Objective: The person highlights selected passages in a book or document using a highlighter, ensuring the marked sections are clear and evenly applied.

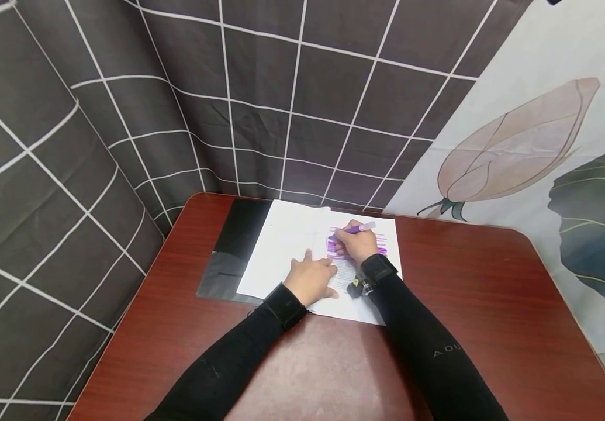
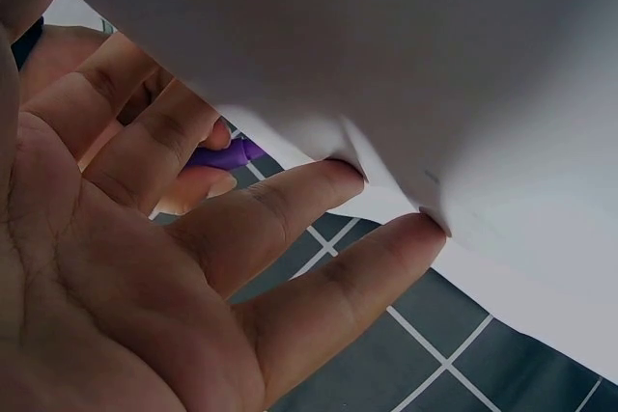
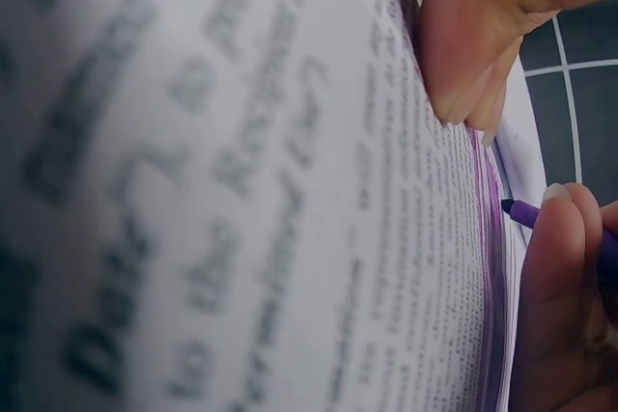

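On the printed sheet [image 1: 281, 245], the left hand [image 1: 310, 280] presses flat with straight fingers; the right hand [image 1: 356, 242] pinches the purple highlighter [image 1: 357, 228], best drawn slowly along each line

A dark red wooden table [image 1: 465, 304] with rounded corners stands against hanging cloth. A black folder [image 1: 234, 251] lies flat on it near the far edge, and white printed sheets [image 1: 286, 245] lie partly over the folder, partly on the tabletop.

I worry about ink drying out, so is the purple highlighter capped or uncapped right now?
Uncapped: the right hand grips the purple highlighter, its bare tip on the printed sheet.
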A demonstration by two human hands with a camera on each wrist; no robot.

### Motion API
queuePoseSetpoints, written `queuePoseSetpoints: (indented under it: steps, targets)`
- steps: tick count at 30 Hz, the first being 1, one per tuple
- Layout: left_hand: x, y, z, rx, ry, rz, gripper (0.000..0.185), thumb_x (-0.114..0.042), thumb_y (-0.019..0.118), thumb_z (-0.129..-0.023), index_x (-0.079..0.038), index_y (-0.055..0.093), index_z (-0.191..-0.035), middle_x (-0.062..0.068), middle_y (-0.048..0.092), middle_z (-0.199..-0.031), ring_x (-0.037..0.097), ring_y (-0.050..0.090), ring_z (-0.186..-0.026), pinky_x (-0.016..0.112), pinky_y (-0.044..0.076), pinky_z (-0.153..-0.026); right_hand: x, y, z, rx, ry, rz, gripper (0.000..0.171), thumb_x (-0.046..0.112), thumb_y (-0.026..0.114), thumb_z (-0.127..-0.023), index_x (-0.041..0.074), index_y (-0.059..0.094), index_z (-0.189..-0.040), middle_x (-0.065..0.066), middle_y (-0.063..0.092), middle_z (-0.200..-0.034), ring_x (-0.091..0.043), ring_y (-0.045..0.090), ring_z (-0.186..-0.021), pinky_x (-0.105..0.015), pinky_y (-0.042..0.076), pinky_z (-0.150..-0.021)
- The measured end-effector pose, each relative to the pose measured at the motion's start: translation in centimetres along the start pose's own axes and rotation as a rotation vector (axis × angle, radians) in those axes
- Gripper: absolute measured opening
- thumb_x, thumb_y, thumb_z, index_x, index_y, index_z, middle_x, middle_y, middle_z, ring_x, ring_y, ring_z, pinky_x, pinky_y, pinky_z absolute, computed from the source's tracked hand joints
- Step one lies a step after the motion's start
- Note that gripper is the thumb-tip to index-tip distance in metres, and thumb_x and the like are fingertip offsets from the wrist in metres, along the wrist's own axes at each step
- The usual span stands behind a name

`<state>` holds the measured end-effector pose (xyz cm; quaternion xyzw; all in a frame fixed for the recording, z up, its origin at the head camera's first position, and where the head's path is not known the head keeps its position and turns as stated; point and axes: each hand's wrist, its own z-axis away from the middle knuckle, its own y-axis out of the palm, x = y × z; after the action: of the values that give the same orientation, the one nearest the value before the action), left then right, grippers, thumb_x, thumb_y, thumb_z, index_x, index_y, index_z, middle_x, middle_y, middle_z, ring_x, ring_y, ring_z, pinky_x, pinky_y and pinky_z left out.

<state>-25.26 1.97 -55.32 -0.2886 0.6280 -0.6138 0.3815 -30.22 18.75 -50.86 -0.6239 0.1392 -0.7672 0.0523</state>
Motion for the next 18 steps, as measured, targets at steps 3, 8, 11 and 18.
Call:
queuePoseSetpoints:
  steps: [3, 8, 11, 18]
  targets:
    - [-0.1, -0.2, 0.0, 0.005, -0.007, 0.004, 0.074, -0.070, 0.084, -0.092, -0.029, 0.072, -0.154, -0.005, 0.063, -0.169, 0.059, 0.052, -0.158, 0.079, 0.056, -0.111, 0.0, -0.1, 0.0, -0.006, -0.001, 0.004, 0.016, 0.010, 0.075, -0.101, 0.009, 0.064, -0.088, 0.006, 0.076, -0.072, -0.005, 0.072, -0.059, -0.018, 0.064, -0.061]
    - [-0.4, -0.9, 0.3, 0.014, -0.013, 0.009, 0.071, -0.067, 0.085, -0.093, -0.029, 0.073, -0.153, -0.004, 0.065, -0.168, 0.058, 0.053, -0.157, 0.078, 0.056, -0.112, 0.0, -0.3, 0.0, -0.006, -0.009, -0.009, 0.016, 0.008, 0.074, -0.100, 0.008, 0.064, -0.088, 0.004, 0.076, -0.072, -0.006, 0.072, -0.060, -0.019, 0.064, -0.061]
    - [-0.3, -0.6, 0.2, 0.007, -0.011, 0.007, 0.073, -0.070, 0.084, -0.092, -0.030, 0.073, -0.152, -0.005, 0.065, -0.168, 0.059, 0.053, -0.158, 0.079, 0.056, -0.112, -0.1, -0.4, 0.0, -0.010, -0.008, -0.020, 0.015, 0.006, 0.073, -0.099, 0.008, 0.064, -0.087, 0.004, 0.076, -0.072, -0.006, 0.072, -0.059, -0.019, 0.064, -0.061]
    - [0.1, 0.3, -0.1, -0.010, 0.005, 0.005, 0.072, -0.070, 0.084, -0.092, -0.031, 0.073, -0.152, -0.006, 0.064, -0.169, 0.059, 0.053, -0.157, 0.081, 0.056, -0.109, -0.2, -0.9, 0.3, -0.019, 0.003, 0.004, 0.013, 0.006, 0.073, -0.099, 0.007, 0.064, -0.088, 0.004, 0.073, -0.070, -0.006, 0.072, -0.057, -0.019, 0.063, -0.059]
